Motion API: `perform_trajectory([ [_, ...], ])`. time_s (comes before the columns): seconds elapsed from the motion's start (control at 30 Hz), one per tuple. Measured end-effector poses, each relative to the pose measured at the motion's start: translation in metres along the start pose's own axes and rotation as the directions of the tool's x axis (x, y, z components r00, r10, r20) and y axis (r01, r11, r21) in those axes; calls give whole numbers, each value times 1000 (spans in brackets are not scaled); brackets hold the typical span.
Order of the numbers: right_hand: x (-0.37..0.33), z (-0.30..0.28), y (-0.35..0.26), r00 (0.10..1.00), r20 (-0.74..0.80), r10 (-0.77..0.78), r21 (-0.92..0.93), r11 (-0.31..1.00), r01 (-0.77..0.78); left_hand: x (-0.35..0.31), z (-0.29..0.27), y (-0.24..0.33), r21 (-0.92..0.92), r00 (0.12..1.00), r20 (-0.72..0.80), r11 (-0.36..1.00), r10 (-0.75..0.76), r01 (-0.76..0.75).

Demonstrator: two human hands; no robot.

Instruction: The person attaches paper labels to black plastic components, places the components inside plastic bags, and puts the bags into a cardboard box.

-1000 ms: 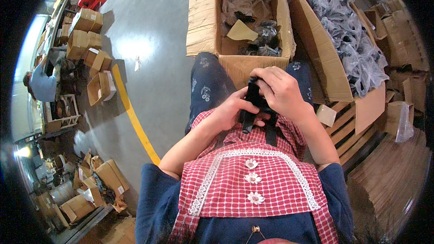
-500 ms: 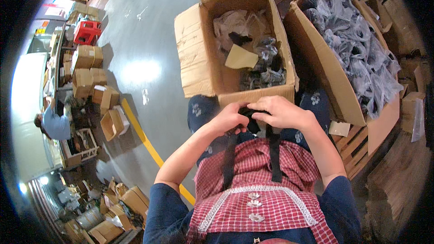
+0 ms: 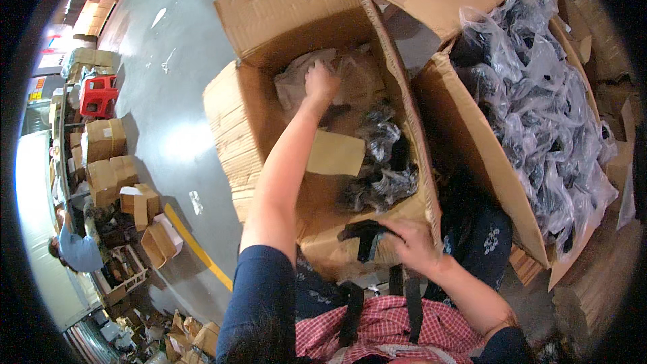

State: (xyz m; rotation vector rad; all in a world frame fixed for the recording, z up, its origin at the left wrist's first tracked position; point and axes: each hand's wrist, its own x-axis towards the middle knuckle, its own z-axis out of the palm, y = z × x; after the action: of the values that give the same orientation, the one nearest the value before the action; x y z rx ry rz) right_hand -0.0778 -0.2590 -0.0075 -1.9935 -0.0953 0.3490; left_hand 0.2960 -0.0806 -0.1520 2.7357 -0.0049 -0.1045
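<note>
My left hand (image 3: 322,83) is deep in an open cardboard box (image 3: 248,131), its fingers closed at a clear plastic bag (image 3: 291,83) in the far part. Over the box's near edge, my right hand (image 3: 412,246) grips a black curved item (image 3: 364,232) that looks like a padded strap piece; its exact kind does not show. A tan sheet of card (image 3: 335,154) lies in the box below my left forearm. Beside it are several black items in clear bags (image 3: 383,187). Two black straps (image 3: 412,303) hang over my red checked apron (image 3: 377,323).
At the right stands a larger cardboard box (image 3: 488,152), heaped with dark items in clear bags (image 3: 539,114). Cartons (image 3: 111,178) and a red stool (image 3: 98,96) line the left side, near a yellow floor line (image 3: 199,248). A person in blue (image 3: 77,246) is at the far left.
My left hand has let go of the black item and moved forward into the box, onto the plastic. My right hand keeps the item. The view has shifted toward the boxes.
</note>
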Motion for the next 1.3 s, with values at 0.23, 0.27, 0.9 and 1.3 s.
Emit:
perform_trajectory([
  [0.23,-5,9,17,999,-36,5,3,1000,-5,-16,30,46,233,705,502,706,502,-668],
  [0.27,-6,11,22,999,-39,4,-12,1000,-5,-31,11,62,199,604,511,600,611,-775],
  [0.9,-117,-34,-144,955,-216,205,610,792,-32,-348,-285,55,-334,983,111,937,149,-105],
  [1.3,-193,-53,-208,693,-603,-395,-212,917,338,-450,-285,102,-529,972,119,841,205,-113],
])
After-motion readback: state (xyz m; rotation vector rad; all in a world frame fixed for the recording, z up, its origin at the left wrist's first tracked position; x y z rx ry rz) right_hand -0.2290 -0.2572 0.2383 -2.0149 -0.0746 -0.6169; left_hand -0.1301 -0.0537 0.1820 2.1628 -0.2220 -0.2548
